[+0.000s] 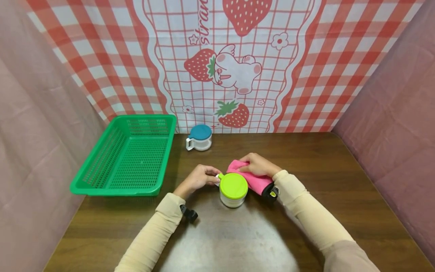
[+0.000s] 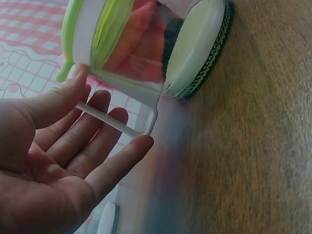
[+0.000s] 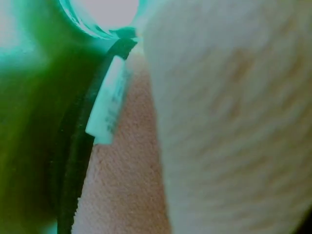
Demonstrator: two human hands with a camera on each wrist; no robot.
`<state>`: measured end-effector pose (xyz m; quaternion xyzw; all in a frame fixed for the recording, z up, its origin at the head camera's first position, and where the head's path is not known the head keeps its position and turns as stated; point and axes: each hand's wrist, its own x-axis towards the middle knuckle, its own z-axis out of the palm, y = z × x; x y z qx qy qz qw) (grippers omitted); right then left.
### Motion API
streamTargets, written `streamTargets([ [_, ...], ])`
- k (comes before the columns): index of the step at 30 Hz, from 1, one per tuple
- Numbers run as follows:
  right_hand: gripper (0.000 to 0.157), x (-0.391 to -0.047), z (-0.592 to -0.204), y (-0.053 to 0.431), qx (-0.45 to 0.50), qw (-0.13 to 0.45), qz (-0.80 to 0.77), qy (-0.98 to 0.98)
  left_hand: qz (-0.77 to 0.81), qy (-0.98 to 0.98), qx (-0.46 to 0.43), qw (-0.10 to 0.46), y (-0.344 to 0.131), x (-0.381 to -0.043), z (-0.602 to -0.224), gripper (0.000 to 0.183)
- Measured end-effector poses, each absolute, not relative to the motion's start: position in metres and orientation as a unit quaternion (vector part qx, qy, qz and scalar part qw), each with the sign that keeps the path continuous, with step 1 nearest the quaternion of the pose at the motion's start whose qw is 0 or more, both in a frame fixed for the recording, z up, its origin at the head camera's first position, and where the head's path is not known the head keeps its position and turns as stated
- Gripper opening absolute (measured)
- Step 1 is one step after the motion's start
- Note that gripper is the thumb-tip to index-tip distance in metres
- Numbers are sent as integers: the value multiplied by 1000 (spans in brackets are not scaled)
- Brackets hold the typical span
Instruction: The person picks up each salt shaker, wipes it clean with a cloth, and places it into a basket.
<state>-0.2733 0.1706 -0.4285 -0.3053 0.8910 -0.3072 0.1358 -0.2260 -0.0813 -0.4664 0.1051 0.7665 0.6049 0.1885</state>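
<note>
A clear seasoning jar (image 1: 232,200) with a lime-green lid (image 1: 233,186) stands on the table in front of me. My left hand (image 1: 200,176) holds its white handle (image 2: 114,120), thumb on top and fingers around the bar. On the jar's right side my right hand (image 1: 258,165) grips a pink cloth (image 1: 255,182) against it. The cloth's dark edge and white tag (image 3: 108,100) fill part of the right wrist view, where a sleeve hides the right side. Through the clear wall, the left wrist view shows the cloth behind the jar.
A green plastic basket (image 1: 166,158) stands at the left of the wooden table (image 1: 316,166). Near the back edge is a second jar with a blue lid (image 1: 200,132) and white handle. A checked strawberry-print cloth (image 1: 306,75) hangs behind the table, with pink curtains at both sides.
</note>
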Motion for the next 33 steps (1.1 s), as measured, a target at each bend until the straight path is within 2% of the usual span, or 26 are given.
streamTargets([
  [6, 19, -279, -427, 158, -337, 126, -301, 883, 606, 766, 110, 187, -82, -227, -468, 29],
  [12, 27, -281, -430, 150, -344, 118, -305, 880, 604, 768, 105, 184, -82, -228, -468, 28],
  [24, 17, -278, -425, 155, -374, 149, -216, 889, 613, 761, 112, 179, -80, -224, -468, 28],
  [33, 5, -272, -421, 167, -352, 122, -182, 910, 615, 764, 106, 168, -79, -222, -469, 30],
])
